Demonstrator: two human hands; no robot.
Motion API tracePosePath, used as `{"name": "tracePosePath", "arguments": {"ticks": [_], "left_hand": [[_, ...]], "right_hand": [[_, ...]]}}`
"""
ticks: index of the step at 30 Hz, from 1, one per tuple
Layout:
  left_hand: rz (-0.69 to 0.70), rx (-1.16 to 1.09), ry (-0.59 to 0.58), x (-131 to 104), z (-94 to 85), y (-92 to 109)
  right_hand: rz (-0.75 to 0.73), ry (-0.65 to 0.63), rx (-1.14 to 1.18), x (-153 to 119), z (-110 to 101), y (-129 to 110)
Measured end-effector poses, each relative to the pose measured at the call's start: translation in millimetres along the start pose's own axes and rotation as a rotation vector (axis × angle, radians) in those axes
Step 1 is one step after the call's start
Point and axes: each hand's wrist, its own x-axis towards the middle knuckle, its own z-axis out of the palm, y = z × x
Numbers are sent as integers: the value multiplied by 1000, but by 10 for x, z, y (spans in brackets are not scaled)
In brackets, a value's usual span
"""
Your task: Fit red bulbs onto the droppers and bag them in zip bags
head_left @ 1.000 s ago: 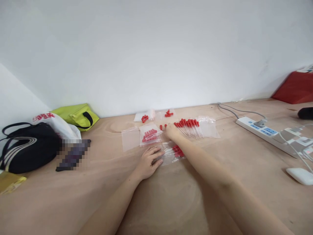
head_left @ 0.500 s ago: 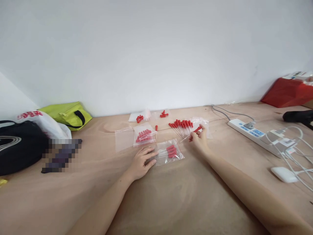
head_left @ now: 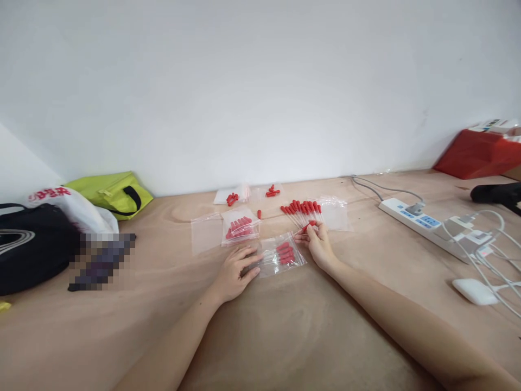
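Note:
A clear zip bag (head_left: 266,264) with several red-bulbed droppers inside lies on the table. My left hand (head_left: 237,273) rests on the bag's left end, its fingers stretched out. Between the fingertips of my right hand (head_left: 319,243) is a dropper (head_left: 311,223) with a red rubber bulb and a thin clear tube pointing left. That hand is just right of the bag, in front of a fan of loose droppers (head_left: 303,207). Another bag (head_left: 241,227) full of red bulbs sits behind my left hand, and a single red bulb (head_left: 259,214) lies near it.
Flat clear bags (head_left: 205,232) lie at left, others (head_left: 337,213) behind my right hand. Small piles of red bulbs (head_left: 232,199) are near the wall. A power strip (head_left: 407,220) with cables occupies the right; a yellow-green bag (head_left: 118,190) and a black bag (head_left: 36,250) are at left.
My right hand has moved left and nearer, carrying the dropper from beside the fan toward the zip bag. My left hand has stayed in place on the bag.

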Motion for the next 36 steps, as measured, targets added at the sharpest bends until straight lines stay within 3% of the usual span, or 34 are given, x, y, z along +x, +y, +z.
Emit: {"name": "tracePosePath", "arguments": {"ticks": [10, 15, 20, 28, 31, 36], "left_hand": [[-2, -1, -2, 6, -14, 31], [-16, -6, -13, 11, -5, 26], [-16, -16, -4, 5, -8, 37], [-14, -26, 33, -8, -16, 47], [-12, -22, 40, -9, -14, 40], [4, -17, 39, -4, -2, 24]], "right_hand": [[78, -61, -158, -62, 49, -29], [31, -209, -279, -69, 58, 3], [2, -212, -427, -5, 31, 107], [-274, -247, -707, 54, -30, 43], [-169, -236, -690, 87, -62, 65], [18, -347, -493, 118, -34, 126]]}}
